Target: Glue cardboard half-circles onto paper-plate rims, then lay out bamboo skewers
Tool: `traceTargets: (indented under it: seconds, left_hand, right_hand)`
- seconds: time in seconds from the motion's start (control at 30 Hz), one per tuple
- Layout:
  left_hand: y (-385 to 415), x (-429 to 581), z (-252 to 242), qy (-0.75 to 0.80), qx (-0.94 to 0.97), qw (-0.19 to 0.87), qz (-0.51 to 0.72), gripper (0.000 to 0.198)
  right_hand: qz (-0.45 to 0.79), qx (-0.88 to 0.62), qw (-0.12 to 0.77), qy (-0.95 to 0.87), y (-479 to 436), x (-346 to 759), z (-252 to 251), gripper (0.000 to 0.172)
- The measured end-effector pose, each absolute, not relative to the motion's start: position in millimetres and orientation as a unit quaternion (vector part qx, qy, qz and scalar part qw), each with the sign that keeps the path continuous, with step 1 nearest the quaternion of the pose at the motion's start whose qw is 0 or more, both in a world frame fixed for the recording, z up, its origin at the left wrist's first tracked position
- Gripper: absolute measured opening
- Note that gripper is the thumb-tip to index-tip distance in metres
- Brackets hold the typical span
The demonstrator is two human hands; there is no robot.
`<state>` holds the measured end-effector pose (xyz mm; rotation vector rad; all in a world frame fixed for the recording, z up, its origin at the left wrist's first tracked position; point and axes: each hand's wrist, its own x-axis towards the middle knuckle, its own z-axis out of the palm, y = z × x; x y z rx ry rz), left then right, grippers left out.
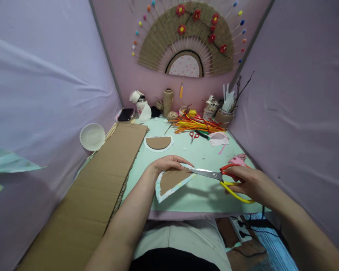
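Meeting the edge of the cardboard half-disc [173,181], the blades of the large scissors [214,174] were angled in from the right; the red and yellow handles were wrapped by the right hand [246,181], its grip filled by them, though how far the blades were parted could not be told; the half-disc, rimmed with pale paper [172,191], was pinched by the left hand [168,163], its grip narrowed on the upper edge, and was held over the near part of the mint-green surface [199,153]; beyond it, a second half-disc [158,142] was laid flat, bordered in white; small scissors [194,136] were set farther back, near heaped orange and yellow strips [197,124]; at the left, a long cardboard sheet [101,177] was stretched out; above, a decorated fan [155,41] was displayed on the wall [113,22].
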<state>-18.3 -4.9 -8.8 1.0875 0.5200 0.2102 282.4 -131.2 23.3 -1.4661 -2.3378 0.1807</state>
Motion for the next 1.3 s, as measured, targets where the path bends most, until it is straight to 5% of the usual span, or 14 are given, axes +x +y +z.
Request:
traceTargets:
  seconds: [0.3, 0.57, 0.8, 1.0, 1.3]
  left_hand:
    - [-5, -10, -16, 0.287, 0.412, 0.833, 0.233, 0.042]
    - [12, -4, -27, 0.315, 0.277, 0.802, 0.425, 0.019]
    - [9, 0, -27, 0.313, 0.267, 0.802, 0.433, 0.021]
    - [0, 0, -27, 0.297, 0.375, 0.789, 0.387, 0.037]
    - [1, 4, -29, 0.332, 0.384, 0.770, 0.388, 0.041]
  right_hand:
    - [0.074, -0.669, 0.285, -0.682, -93, 266, 16, 0.040]
    - [0.071, -0.779, 0.120, -0.611, -4, 222, -26, 0.022]
    - [0.071, -0.722, 0.200, -0.659, 1, 213, -20, 0.029]
    - [0.396, -0.564, 0.416, -0.593, 12, 185, -10, 0.042]
    - [0.442, -0.526, 0.460, -0.562, 12, 175, -23, 0.035]
